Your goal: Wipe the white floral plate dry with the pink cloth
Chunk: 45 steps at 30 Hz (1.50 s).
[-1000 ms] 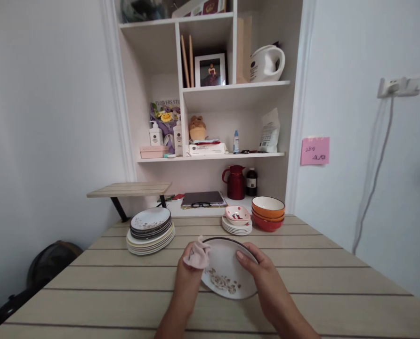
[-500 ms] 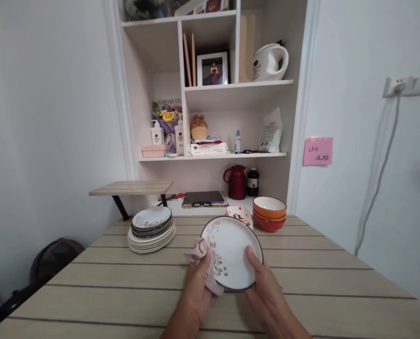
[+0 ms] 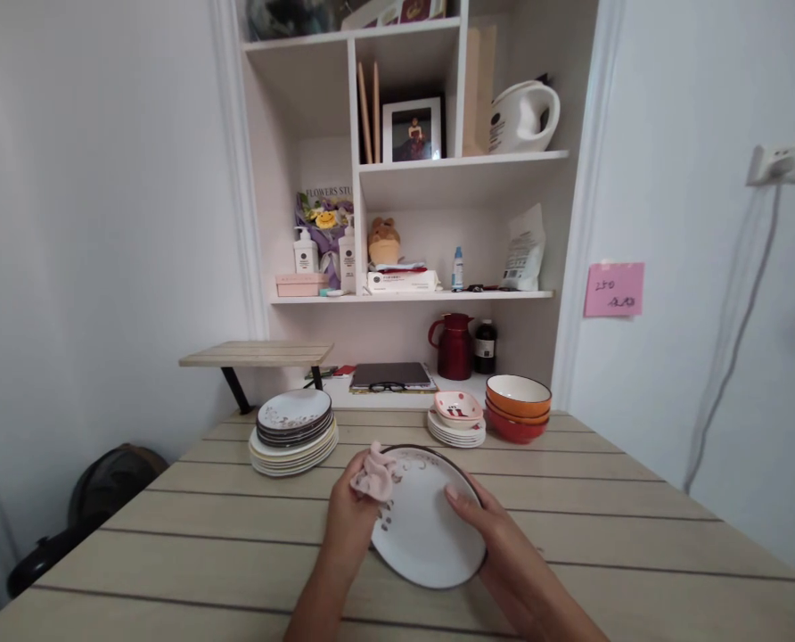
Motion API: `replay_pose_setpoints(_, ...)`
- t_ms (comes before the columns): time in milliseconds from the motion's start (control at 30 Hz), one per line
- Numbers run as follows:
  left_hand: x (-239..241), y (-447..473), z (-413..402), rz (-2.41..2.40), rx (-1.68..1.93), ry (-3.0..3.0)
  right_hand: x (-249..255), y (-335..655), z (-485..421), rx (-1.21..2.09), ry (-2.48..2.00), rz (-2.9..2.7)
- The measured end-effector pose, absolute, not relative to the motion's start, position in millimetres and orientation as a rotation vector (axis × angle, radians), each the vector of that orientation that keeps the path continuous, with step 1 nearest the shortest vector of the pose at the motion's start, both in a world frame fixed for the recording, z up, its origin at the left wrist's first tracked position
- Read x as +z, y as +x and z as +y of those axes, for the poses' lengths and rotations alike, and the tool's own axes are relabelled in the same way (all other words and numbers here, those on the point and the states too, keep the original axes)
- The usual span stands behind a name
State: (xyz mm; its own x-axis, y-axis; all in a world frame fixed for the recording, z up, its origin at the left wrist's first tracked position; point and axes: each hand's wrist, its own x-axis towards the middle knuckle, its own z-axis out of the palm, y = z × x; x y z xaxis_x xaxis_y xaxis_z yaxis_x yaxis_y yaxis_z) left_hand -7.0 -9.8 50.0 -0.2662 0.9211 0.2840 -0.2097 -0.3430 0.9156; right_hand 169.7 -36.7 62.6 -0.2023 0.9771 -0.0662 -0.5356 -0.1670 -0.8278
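Note:
A white plate (image 3: pixel 430 526) with a dark rim and brown floral print is tilted up above the table, held at its right edge by my right hand (image 3: pixel 495 535), thumb on the face and fingers behind. My left hand (image 3: pixel 352 513) is closed on a crumpled pink cloth (image 3: pixel 375 473) at the plate's left edge. Its fingers are partly hidden by the cloth and plate. To the left stands a stack of plates (image 3: pixel 295 412), dark-rimmed ones on top of yellowish-rimmed ones.
Beyond the plate are a small patterned bowl (image 3: pixel 457 407) on small white plates (image 3: pixel 455 437) and stacked orange and red bowls (image 3: pixel 518 410). A raised wooden shelf (image 3: pixel 257 354) stands at the back left. Behind are a red jug (image 3: pixel 454 348), a dark bottle (image 3: pixel 484 348) and glasses (image 3: pixel 387 387).
The plate has come down and nearer to me, uncovering the small bowl and small plates. My left hand with the cloth has moved up along the plate's left edge. The view has shifted slightly.

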Motion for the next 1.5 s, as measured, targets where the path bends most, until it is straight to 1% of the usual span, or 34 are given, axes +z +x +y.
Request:
replay_pose_setpoints(133,46,-3,-10,1.002,1.72,1.1,49,162,-29,1.73,-0.687,-0.672)
replay_pose_setpoints(300,33,10,-5,1.043,1.75,0.987,29,156,-15,1.741,-0.734,-0.41)
replay_pose_setpoints(533,18,34,0,1.014,1.791,1.01,20,159,-1,1.691,-0.671,-0.371)
replay_pose_setpoints(600,19,29,-1,1.09,1.805,1.017,19,160,2,1.654,-0.688,-0.332)
replay_pose_setpoints(667,22,17,-3,1.273,1.921,1.063,18,160,3,1.621,-0.696,-0.302)
replay_pose_setpoints(733,25,6,-5,1.453,2.081,1.24,18,158,2,1.646,-0.686,-0.278)
replay_pose_setpoints(800,27,2,-8,1.555,2.178,1.537,18,155,0,1.75,-0.67,-0.244)
replay_pose_setpoints(867,27,5,-11,1.599,2.086,1.894,20,152,-4,1.882,-0.628,-0.22)
replay_pose_setpoints(967,24,17,-15,1.714,1.606,2.333,27,148,-7,1.998,-0.545,-0.235)
replay_pose_setpoints(1033,23,23,-19,1.781,1.374,2.439,32,149,-8,2.017,-0.524,-0.23)
replay_pose_setpoints(1100,24,22,-23,1.781,1.297,2.467,37,152,-8,2.036,-0.501,-0.225)
replay_pose_setpoints(1267,27,6,-37,1.655,1.333,2.598,44,158,-9,2.118,-0.401,-0.233)
replay_pose_setpoints(1400,21,-6,-42,1.498,1.038,2.742,47,155,-11,2.089,-0.483,-0.2)
replay_pose_setpoints(1500,13,-7,-38,1.379,0.978,2.765,47,153,-12,2.037,-0.569,-0.201)
